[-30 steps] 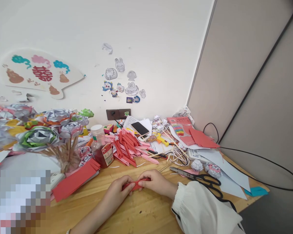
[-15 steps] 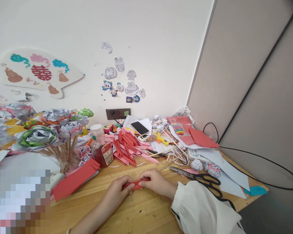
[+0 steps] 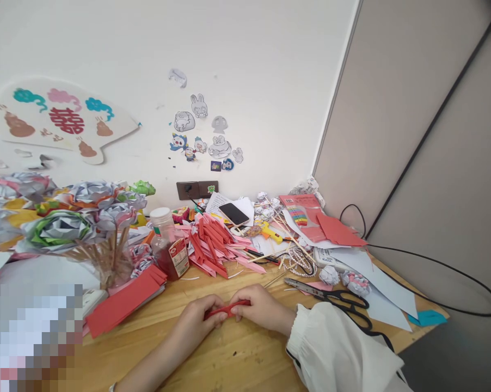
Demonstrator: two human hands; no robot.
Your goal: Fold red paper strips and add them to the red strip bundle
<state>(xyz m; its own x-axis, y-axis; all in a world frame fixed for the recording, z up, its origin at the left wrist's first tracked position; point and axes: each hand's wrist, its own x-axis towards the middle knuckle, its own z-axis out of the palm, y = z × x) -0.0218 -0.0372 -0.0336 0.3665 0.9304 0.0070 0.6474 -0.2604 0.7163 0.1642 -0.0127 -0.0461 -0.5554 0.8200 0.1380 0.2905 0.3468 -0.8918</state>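
Both my hands pinch one narrow strip of folded red paper just above the wooden table. My left hand has its fingers closed on the strip's left end. On the right end, my right hand grips it between thumb and fingers. The strip slants slightly up to the right, and much of it is hidden by my fingers. Behind my hands lies a heap of folded red and pink paper strips. Scissors with black handles rest by my right wrist.
A jar with dark red contents stands beyond my left hand, near stacked red paper sheets. Paper flowers on sticks fill the left. At the back are a phone and yellow glue gun. A black cable loops on the right.
The red paper strip looks narrower and flatter between my fingers than before. My hands have stayed in nearly the same place. The camera view has shifted slightly.
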